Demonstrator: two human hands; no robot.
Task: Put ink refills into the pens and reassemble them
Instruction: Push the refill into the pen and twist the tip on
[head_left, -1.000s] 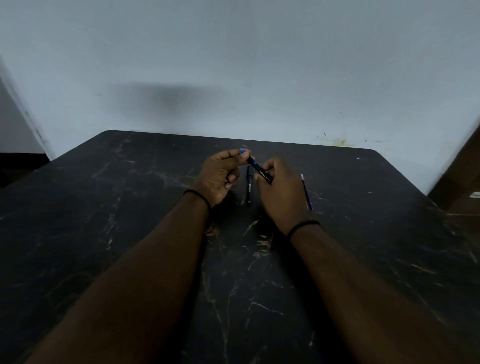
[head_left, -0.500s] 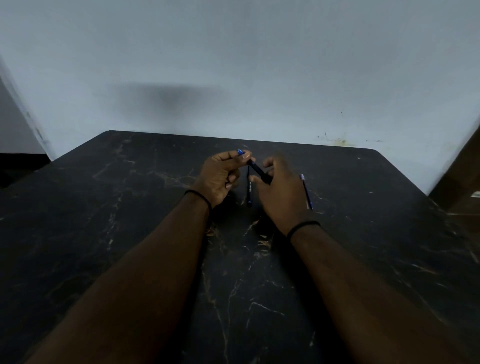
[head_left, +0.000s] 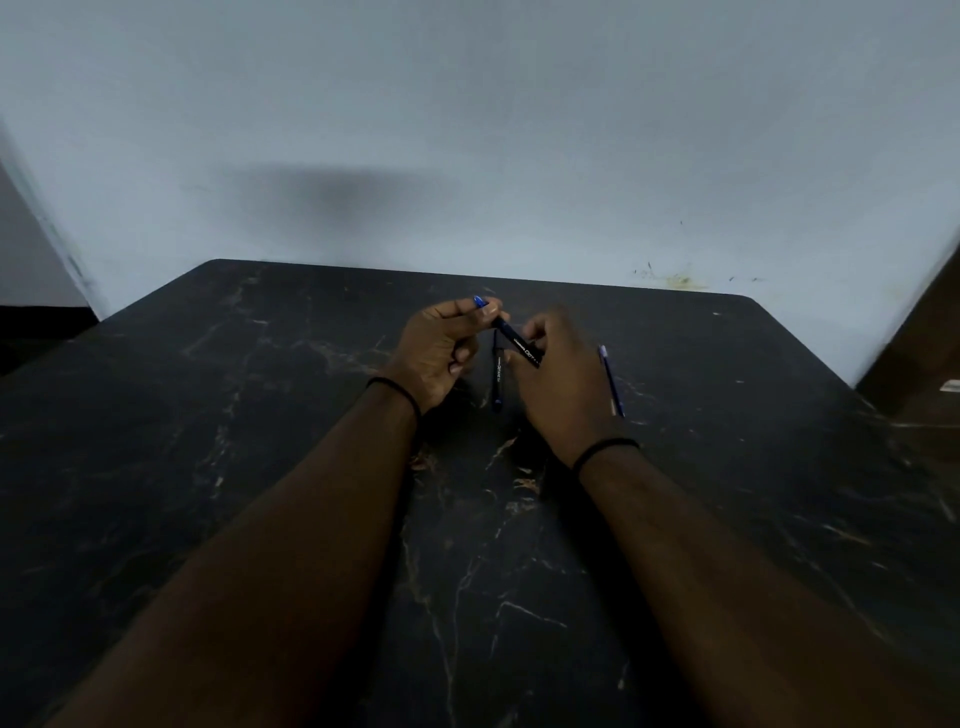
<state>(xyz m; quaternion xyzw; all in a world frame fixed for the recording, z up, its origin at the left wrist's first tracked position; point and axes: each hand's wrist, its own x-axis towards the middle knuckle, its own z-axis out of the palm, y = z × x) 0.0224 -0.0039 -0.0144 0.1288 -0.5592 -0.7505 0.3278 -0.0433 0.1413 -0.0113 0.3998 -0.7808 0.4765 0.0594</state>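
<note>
Left hand (head_left: 441, 345) is pinched shut on the upper end of a black pen barrel (head_left: 519, 344), thumb and forefinger closed round it just below the blue tip (head_left: 478, 301) that pokes out above the fingers. Right hand (head_left: 563, 384) grips the lower end of the same barrel, fingers curled round it, back of hand to the camera. Barrel is tilted, high at the left hand and low at the right, white lettering visible on its side, held above the table (head_left: 260, 467) and not touching it. Both hands sit near the middle of the table, closer to the far edge than the near one. Second black pen (head_left: 497, 379) lies flat on the table between the two hands, running roughly near-to-far, partly under the held barrel. Blue refill (head_left: 611, 382) lies on the table just right of the right hand, also running near-to-far, pale end toward the far edge; whether it touches the hand is unclear. Thin black band on each wrist (head_left: 397, 389). Table is dark marble-look with pale veins, pushed against a light wall (head_left: 467, 130) at the far edge.
</note>
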